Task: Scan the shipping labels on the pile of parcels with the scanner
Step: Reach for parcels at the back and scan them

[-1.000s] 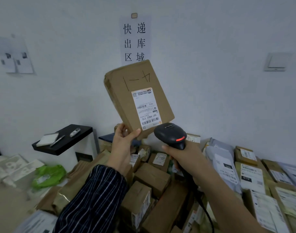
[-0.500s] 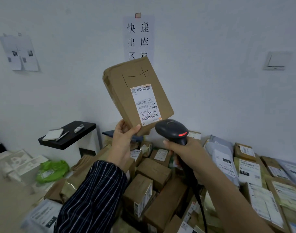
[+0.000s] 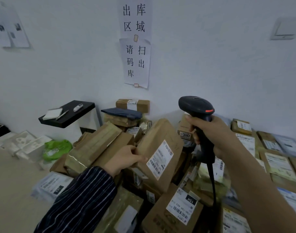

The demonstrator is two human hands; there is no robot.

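Fingers (image 3: 137,159) of left hand (image 3: 125,158) clamp a labelled parcel (image 3: 159,145); right hand's (image 3: 216,137) clasp the scanner (image 3: 194,105) near tag 3347 (image 3: 186,135).

Plain white wall (image 3: 63,73) with printed paper signs (image 3: 136,63) taped up in the middle, more sheets (image 3: 11,35) far left, a switch panel (image 3: 284,29) top right. Small black surface (image 3: 81,114) against the wall holding a notepad (image 3: 53,113) and pen (image 3: 62,114), beige floor (image 3: 11,190) below.
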